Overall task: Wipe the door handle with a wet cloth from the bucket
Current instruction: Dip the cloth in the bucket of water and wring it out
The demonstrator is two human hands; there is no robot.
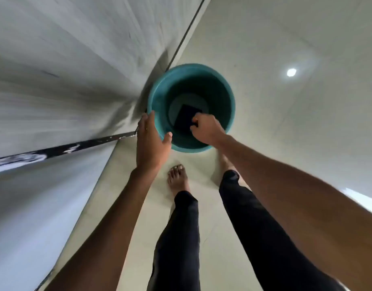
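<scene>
A teal bucket [223,85] stands on the pale tiled floor just ahead of my bare feet. A dark folded cloth [184,119] lies at its bottom. My right hand [206,129] reaches down inside the bucket, its fingers closed on the cloth's near right edge. My left hand [152,143] rests against the bucket's near left rim with fingers spread and thumb on the rim. The door handle is not in view.
A grey door or wall panel [65,70] rises close on the left, with a dark strip [76,147] along its lower edge. My legs in dark trousers [250,217] stand below the bucket. Pale floor tiles [296,122] spread to the right.
</scene>
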